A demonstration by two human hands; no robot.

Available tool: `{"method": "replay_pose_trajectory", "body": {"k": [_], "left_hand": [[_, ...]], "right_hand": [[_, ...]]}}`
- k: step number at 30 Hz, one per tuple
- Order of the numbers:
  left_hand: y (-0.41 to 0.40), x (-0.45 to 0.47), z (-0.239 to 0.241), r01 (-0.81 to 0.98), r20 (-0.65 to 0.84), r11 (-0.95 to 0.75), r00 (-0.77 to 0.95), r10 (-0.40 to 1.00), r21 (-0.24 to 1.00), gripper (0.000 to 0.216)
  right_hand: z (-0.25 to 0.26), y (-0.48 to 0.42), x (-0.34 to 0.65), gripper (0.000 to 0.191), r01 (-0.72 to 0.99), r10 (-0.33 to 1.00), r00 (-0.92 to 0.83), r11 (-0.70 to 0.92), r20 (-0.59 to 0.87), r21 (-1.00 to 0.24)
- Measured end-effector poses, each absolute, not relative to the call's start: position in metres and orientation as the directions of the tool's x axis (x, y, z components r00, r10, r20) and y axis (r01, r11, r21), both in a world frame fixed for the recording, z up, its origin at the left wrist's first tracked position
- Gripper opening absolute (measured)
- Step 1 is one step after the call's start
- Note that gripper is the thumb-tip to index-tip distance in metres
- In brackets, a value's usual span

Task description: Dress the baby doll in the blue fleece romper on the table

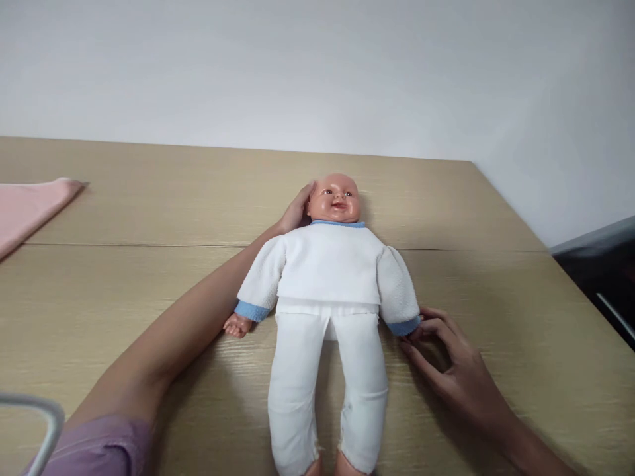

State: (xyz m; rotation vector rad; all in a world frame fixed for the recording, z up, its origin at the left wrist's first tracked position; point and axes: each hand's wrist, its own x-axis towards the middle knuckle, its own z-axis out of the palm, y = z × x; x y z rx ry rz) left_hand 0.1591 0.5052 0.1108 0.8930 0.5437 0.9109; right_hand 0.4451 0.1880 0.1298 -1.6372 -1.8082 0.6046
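Observation:
A baby doll (328, 291) lies on its back on the wooden table (149, 211), head towards the wall. It wears a white top with blue cuffs and white trousers. My left hand (296, 210) reaches up beside the doll's head and cups the side and back of it. My right hand (444, 354) rests on the table by the doll's arm on the right side, its fingertips curled round the doll's small hand just below the blue cuff (404, 325).
A pink cloth (27, 208) lies at the table's far left. A white wall runs behind the table. A dark object (602, 274) sits off the table's right edge. A grey curved bar (42, 430) shows at the bottom left.

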Motion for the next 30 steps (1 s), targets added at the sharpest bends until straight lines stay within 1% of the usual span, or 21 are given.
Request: {"method": "replay_pose_trajectory", "body": {"k": [7,15,22,30], "left_hand": [[0.500,0.162,0.116,-0.467,-0.014,0.291,0.510,0.860,0.835,0.066],[0.508,0.161,0.107,-0.461,-0.060,0.315,0.486,0.872,0.830,0.067],[0.522,0.164,0.093,-0.496,-0.058,0.257,0.382,0.922,0.829,0.062],[0.523,0.163,0.091,-0.489,-0.098,0.285,0.373,0.923,0.825,0.063]], "right_hand": [[0.131,0.188,0.445,0.012,0.705,0.988,-0.043,0.134,0.146,-0.697],[0.131,0.188,0.444,0.015,0.704,0.991,-0.029,0.111,0.128,-0.701],[0.131,0.188,0.444,0.014,0.690,0.991,-0.035,0.117,0.128,-0.714],[0.132,0.188,0.444,0.015,0.702,0.991,-0.034,0.114,0.127,-0.703]]}}
